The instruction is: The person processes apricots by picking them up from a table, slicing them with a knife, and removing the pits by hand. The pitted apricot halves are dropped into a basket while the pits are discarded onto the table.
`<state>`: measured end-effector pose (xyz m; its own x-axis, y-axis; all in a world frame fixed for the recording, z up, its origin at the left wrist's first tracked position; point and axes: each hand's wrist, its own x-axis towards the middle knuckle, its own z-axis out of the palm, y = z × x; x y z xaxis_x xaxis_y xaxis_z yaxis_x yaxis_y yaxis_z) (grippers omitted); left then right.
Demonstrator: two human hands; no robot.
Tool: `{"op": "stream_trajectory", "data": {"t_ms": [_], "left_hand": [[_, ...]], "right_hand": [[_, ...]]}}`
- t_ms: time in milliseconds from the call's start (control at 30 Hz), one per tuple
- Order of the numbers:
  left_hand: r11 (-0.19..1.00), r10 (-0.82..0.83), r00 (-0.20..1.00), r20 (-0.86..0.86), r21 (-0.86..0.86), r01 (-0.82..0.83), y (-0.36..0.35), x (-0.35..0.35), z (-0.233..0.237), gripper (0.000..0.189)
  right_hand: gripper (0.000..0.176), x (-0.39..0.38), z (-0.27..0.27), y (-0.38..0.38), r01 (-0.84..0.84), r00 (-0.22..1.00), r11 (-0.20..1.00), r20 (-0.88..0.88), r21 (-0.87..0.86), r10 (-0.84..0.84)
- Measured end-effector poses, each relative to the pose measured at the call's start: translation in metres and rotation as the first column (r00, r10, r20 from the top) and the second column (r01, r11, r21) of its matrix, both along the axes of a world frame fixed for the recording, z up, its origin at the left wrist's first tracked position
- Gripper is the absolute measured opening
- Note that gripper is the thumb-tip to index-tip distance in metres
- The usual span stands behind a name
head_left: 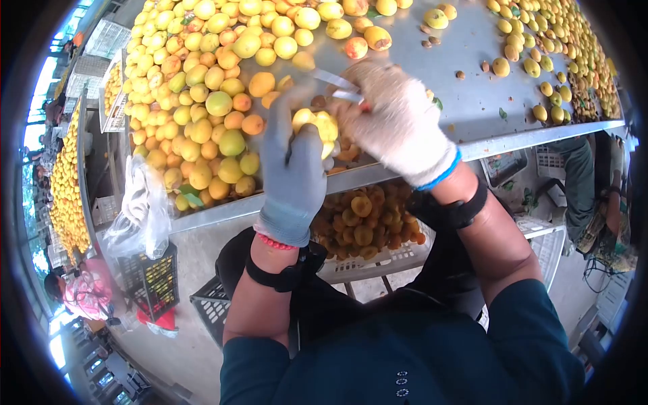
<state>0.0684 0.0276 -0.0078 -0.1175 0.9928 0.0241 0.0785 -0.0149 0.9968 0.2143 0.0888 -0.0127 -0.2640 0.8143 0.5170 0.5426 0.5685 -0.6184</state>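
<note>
My left hand (293,169), in a grey glove, is closed around a yellow apricot (322,128) above the near edge of the metal table (445,88); its fingertips are blurred. My right hand (395,111), in a whitish glove with a blue cuff, grips a small knife (337,82). The bright blade points left, over the fruit beside my left fingers. A heap of yellow and orange apricots (209,101) covers the table to the left and behind my hands.
Below the table edge, a crate (378,264) of apricot pieces stands between my knees. A plastic bag (138,216) hangs at the table's left corner above a black crate (150,280). More apricots (533,61) lie at right. A person in pink (88,290) is at far left.
</note>
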Motion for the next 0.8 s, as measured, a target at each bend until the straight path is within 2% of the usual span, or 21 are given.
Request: {"op": "stream_trajectory", "data": {"t_ms": [33, 67, 100, 133, 167, 200, 267, 300, 400, 433, 533, 567, 600, 633, 667, 700, 767, 800], "left_hand": [[0.997, -0.059, 0.995, 0.077, -0.034, 0.062, -0.002, -0.005, 0.002, 0.037], [0.990, -0.114, 0.982, 0.151, -0.062, 0.124, -0.005, -0.009, 0.005, 0.034], [0.961, -0.229, 0.961, 0.154, -0.123, 0.248, -0.012, -0.011, 0.016, 0.030], [0.850, -0.461, 0.868, 0.183, -0.190, 0.492, -0.016, -0.023, 0.012, 0.034], [0.808, -0.583, 0.812, -0.004, -0.104, 0.580, -0.022, -0.022, 0.011, 0.034], [0.741, -0.664, 0.721, -0.197, -0.041, 0.671, -0.026, -0.021, 0.010, 0.034], [0.758, -0.634, 0.727, -0.265, -0.025, 0.652, -0.026, -0.031, 0.012, 0.034], [0.767, -0.616, 0.729, -0.297, -0.015, 0.642, -0.027, -0.035, 0.015, 0.034], [0.865, -0.499, 0.864, -0.063, -0.094, 0.493, -0.027, -0.046, 0.028, 0.032], [0.851, -0.479, 0.877, 0.052, -0.217, 0.478, -0.028, -0.046, 0.035, 0.032], [0.821, -0.547, 0.826, 0.133, -0.108, 0.561, -0.028, -0.039, 0.031, 0.031], [0.854, -0.512, 0.851, 0.113, -0.042, 0.519, -0.030, -0.034, 0.030, 0.030], [0.861, -0.505, 0.859, 0.081, -0.027, 0.508, -0.030, -0.034, 0.031, 0.030], [0.867, -0.497, 0.867, 0.048, -0.010, 0.497, -0.029, -0.034, 0.034, 0.029], [0.873, -0.487, 0.873, 0.013, 0.012, 0.487, -0.027, -0.034, 0.035, 0.028], [0.896, -0.440, 0.898, -0.010, 0.067, 0.440, -0.026, -0.035, 0.031, 0.025], [0.921, -0.339, 0.940, -0.048, 0.184, 0.342, -0.023, -0.036, 0.021, 0.020], [0.932, -0.342, 0.940, -0.005, 0.129, 0.340, -0.022, -0.038, 0.025, 0.021]], "right_hand": [[0.026, 0.012, 0.003, 0.009, -0.024, 0.998, 0.996, 0.061, -0.089, 0.029], [0.031, 0.026, 0.012, 0.013, -0.128, 0.992, 0.875, -0.080, -0.468, 0.102], [0.031, 0.035, 0.010, 0.018, -0.149, 0.988, 0.825, -0.056, -0.545, 0.141], [0.032, 0.042, 0.007, 0.023, -0.164, 0.983, 0.767, -0.035, -0.620, 0.182], [0.030, 0.046, 0.009, 0.024, -0.104, 0.968, 0.821, 0.132, -0.561, 0.213], [0.029, 0.049, 0.010, 0.024, -0.093, 0.980, 0.802, 0.087, -0.590, 0.177], [0.027, 0.052, 0.011, 0.022, -0.067, 0.995, 0.755, 0.009, -0.652, 0.096], [0.025, 0.051, 0.015, 0.019, -0.045, 0.999, 0.783, -0.025, -0.621, 0.038], [0.025, 0.049, 0.013, 0.021, -0.099, 0.977, 0.707, -0.205, -0.700, -0.066], [0.021, 0.040, 0.012, 0.021, -0.116, 0.969, 0.736, -0.239, -0.666, -0.064], [0.024, 0.000, 0.027, 0.033, -0.102, 0.994, 0.629, -0.109, -0.771, 0.028], [0.026, -0.010, 0.013, 0.043, -0.193, 0.979, 0.791, -0.058, -0.581, 0.196], [0.030, -0.033, 0.019, 0.054, -0.132, 0.958, 0.812, 0.138, -0.569, 0.252], [0.034, -0.041, -0.017, 0.081, -0.403, 0.813, 0.915, 0.459, 0.002, 0.357], [0.038, -0.069, 0.011, 0.077, -0.177, 0.887, 0.908, 0.337, -0.380, 0.314], [0.039, -0.088, 0.015, 0.080, -0.143, 0.897, 0.867, 0.308, -0.478, 0.317], [0.041, -0.119, 0.003, 0.092, -0.162, 0.808, 0.878, 0.450, -0.450, 0.380], [0.041, -0.128, -0.001, 0.095, -0.143, 0.744, 0.874, 0.532, -0.465, 0.405]]}}
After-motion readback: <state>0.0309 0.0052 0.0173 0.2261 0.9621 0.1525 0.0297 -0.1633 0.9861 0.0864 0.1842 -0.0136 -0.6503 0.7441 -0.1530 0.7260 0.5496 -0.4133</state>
